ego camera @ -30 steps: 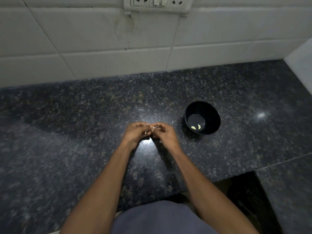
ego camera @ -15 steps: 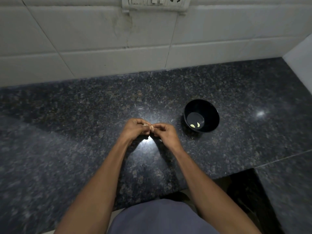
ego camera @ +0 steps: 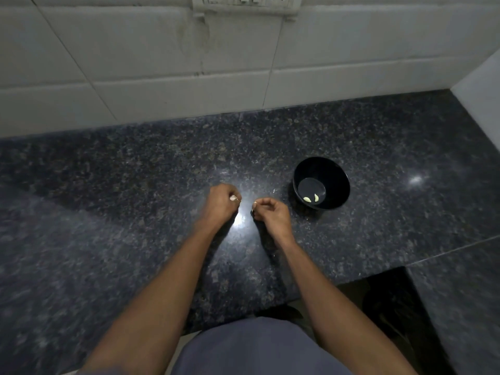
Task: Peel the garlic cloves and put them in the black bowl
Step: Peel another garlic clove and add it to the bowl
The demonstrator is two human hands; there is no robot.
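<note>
The black bowl (ego camera: 321,182) stands on the dark granite counter (ego camera: 135,185), to the right of my hands, with two peeled garlic cloves (ego camera: 310,198) lying in its bottom. My left hand (ego camera: 220,203) is closed on a pale garlic clove (ego camera: 234,198) pinched at its fingertips. A short gap away, my right hand (ego camera: 270,215) pinches a small pale bit at its fingertips, too small to tell whether it is peel or garlic. Both hands hover just above the counter, left of the bowl.
A white tiled wall (ego camera: 162,77) runs along the back, with a socket strip (ego camera: 246,2) at the top. A white side wall (ego camera: 481,90) closes the right. The counter's front edge has a dark cut-out (ego camera: 378,299) at the lower right.
My hands were pressed together around the clove; now they have pulled apart, the left keeping the clove and the right drawing away with a small pale bit.
</note>
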